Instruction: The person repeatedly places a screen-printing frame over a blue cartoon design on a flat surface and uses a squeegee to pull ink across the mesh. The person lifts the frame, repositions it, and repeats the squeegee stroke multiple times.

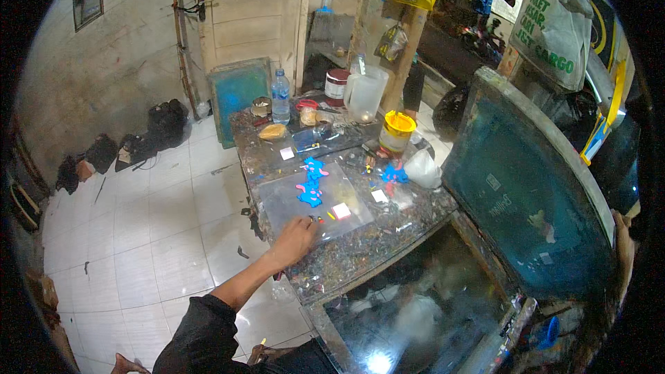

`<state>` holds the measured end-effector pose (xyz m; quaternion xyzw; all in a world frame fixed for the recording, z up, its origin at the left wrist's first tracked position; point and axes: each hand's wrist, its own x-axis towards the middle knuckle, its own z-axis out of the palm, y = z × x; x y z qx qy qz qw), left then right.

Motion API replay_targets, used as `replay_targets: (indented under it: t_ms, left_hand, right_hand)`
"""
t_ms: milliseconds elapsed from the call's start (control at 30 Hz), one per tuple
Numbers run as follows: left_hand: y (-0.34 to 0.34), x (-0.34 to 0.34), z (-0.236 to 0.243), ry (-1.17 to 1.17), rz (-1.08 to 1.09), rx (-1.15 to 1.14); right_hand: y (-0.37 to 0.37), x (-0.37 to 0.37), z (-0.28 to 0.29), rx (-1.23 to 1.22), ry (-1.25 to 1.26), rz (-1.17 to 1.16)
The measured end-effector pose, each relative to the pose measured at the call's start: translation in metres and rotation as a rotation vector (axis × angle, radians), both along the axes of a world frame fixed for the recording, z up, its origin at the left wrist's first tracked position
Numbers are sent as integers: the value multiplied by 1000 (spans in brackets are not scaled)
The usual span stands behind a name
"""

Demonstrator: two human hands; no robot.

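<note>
My left hand (296, 239) reaches over the near left edge of a clear sheet (280, 197) on the speckled worktable. Its fingers are bent together beside tiny red, black and yellow pieces (320, 219); whatever they pinch is hidden. Farther up the sheet lie two flat blue cut-out figures (309, 194) with pink parts, almost touching. A white square with a red edge (341, 210) and a yellow sliver (331, 215) are right of the hand. At the lower edge, bare skin shows beside a small yellow thing (263, 341); I cannot tell whether it is my right hand or a foot.
Another blue and pink piece (395, 174) lies by a white plastic bag (423, 169). Behind stand a yellow-rimmed tub (397, 133), a translucent jug (366, 94) and a water bottle (280, 97). A large framed screen (526, 187) leans at right; a glass-topped frame (415, 298) is nearer.
</note>
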<state>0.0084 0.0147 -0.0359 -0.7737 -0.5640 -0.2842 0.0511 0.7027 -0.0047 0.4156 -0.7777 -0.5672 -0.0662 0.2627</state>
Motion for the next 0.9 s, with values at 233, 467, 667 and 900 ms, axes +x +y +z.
replay_targets:
  t_ms: [233,467,667,900]
  left_hand:
    - [43,-37,18,-327,-87,-659]
    - [50,15,105,-398,-699,-588]
    - [-113,186,30,584,-789,-497]
    - [-159,331,5,1180,-736,666]
  right_hand:
    - [-5,8,-21,151,-73,-8]
    - [-17,-20,-8,-72,-388,147]
    - [5,-24,-3,-22,-900,270]
    - [-36,-80,3,-65,-263,87]
